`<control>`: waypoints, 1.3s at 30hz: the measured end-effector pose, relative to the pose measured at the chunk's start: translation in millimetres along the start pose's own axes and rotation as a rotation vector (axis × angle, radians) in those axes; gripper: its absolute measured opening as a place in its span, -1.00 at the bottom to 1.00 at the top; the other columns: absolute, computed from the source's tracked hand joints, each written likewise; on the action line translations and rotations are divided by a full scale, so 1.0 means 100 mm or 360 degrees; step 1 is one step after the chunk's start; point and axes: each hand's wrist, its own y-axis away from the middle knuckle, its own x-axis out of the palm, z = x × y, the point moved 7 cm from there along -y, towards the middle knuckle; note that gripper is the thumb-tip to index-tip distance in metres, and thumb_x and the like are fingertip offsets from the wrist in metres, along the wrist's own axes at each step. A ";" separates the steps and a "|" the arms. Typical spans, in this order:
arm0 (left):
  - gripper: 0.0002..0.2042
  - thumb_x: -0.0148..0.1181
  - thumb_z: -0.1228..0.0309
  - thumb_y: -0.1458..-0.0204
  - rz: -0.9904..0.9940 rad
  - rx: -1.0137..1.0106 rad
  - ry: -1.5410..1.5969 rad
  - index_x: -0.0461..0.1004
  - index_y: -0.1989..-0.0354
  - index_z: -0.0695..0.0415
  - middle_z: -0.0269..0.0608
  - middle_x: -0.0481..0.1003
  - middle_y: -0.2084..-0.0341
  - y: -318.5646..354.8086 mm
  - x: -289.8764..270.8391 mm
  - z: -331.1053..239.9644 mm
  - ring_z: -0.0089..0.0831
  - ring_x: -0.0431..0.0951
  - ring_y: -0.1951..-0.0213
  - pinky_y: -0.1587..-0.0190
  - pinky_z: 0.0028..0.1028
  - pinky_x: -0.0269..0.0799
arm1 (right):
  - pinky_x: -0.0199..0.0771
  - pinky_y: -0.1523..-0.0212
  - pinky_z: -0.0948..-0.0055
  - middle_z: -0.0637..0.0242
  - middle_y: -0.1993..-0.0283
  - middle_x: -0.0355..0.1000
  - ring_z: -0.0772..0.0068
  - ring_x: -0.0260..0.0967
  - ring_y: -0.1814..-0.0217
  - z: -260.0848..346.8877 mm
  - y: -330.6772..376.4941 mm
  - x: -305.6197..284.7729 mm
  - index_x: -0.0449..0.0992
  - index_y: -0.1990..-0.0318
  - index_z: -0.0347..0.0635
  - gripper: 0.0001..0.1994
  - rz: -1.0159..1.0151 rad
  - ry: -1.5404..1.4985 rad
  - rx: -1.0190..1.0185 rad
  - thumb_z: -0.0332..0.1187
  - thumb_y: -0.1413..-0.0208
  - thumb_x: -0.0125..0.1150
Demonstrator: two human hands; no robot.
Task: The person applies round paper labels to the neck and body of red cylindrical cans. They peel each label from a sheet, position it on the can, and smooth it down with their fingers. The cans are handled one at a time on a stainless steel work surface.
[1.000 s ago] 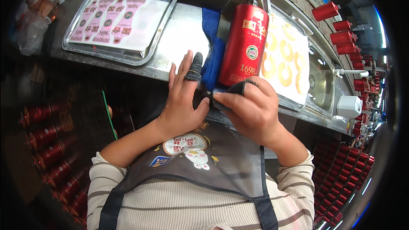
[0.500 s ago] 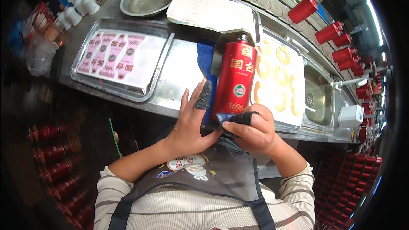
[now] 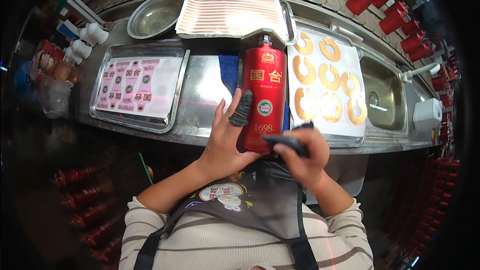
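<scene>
One red bottle [image 3: 265, 95] rests just left of the gold-ring tray [image 3: 345, 143], neck away from you; your left hand [image 3: 223, 137] lies uncurled against it; your right hand [image 3: 307, 157], nearer the tray, blurs, grip unclear.

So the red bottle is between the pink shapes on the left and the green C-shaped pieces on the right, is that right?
Nearly! The C-shaped pieces are gold, not green; the head view shows it. The red bottle is indeed between them, on the right, and the pink shapes on the left.
</scene>
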 end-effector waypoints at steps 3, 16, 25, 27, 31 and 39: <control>-0.10 0.60 0.17 0.25 -0.0066 0.0045 0.0058 0.31 -0.35 0.14 0.39 -0.05 -0.44 0.00 -0.08 -0.09 0.15 0.02 -0.47 -0.37 0.26 -0.12 | 0.41 0.23 0.63 0.40 0.27 0.48 0.66 0.37 0.27 -0.52 0.27 -0.02 0.48 0.22 -0.24 -0.82 -0.0529 -0.0648 0.0736 -0.46 -0.15 0.40; -0.50 0.06 0.11 -0.31 -0.0409 -0.0290 0.0321 0.41 -0.23 0.26 0.29 0.27 -0.32 -0.33 -0.46 0.45 0.15 0.26 -0.34 -0.41 0.02 -0.06 | 0.40 0.37 0.58 0.38 0.41 0.47 0.66 0.37 0.41 -0.56 -0.66 -0.24 0.50 0.25 -0.23 -0.84 -0.0531 -0.0140 0.0341 -0.47 -0.10 0.40; -0.78 0.36 0.38 -0.03 -0.1084 -0.0335 -0.0238 0.47 0.37 0.26 -0.12 0.60 0.54 -1.29 -1.63 1.41 -0.25 0.61 0.51 0.40 -0.32 0.46 | 0.43 0.34 0.62 0.41 0.39 0.45 0.70 0.39 0.35 -0.57 -0.50 -0.23 0.48 0.24 -0.24 -0.82 -0.0267 -0.0300 0.0479 -0.43 -0.13 0.40; -0.67 0.40 0.25 0.06 -0.0956 -0.0616 -0.0472 0.40 0.40 0.21 -0.09 0.63 0.41 -1.65 -1.76 1.81 -0.09 0.62 0.38 0.29 -0.17 0.48 | 0.42 0.34 0.62 0.40 0.39 0.44 0.68 0.39 0.35 -0.53 -0.44 -0.13 0.48 0.22 -0.25 -0.81 -0.0150 -0.0188 0.0416 -0.43 -0.12 0.41; -0.51 0.48 0.12 0.18 -0.0678 -0.0991 -0.0597 0.47 0.22 0.23 0.02 0.62 0.20 -2.10 -1.92 2.62 -0.02 0.63 0.14 0.11 -0.15 0.50 | 0.43 0.13 0.63 0.35 0.21 0.46 0.61 0.40 0.20 -1.15 -0.31 -0.42 0.46 -0.01 -0.31 -0.70 -0.0487 -0.0419 0.0738 -0.53 -0.13 0.34; -0.37 0.56 0.16 0.34 -0.0535 -0.1089 -0.0781 0.54 0.06 0.26 0.08 0.59 0.06 -2.48 -1.77 2.87 -0.04 0.60 -0.02 -0.05 -0.16 0.51 | 0.45 0.01 0.57 0.31 0.08 0.49 0.56 0.43 0.06 -1.05 -0.31 -0.53 0.52 -0.04 -0.31 -0.74 -0.0430 -0.0568 0.0886 -0.49 -0.20 0.29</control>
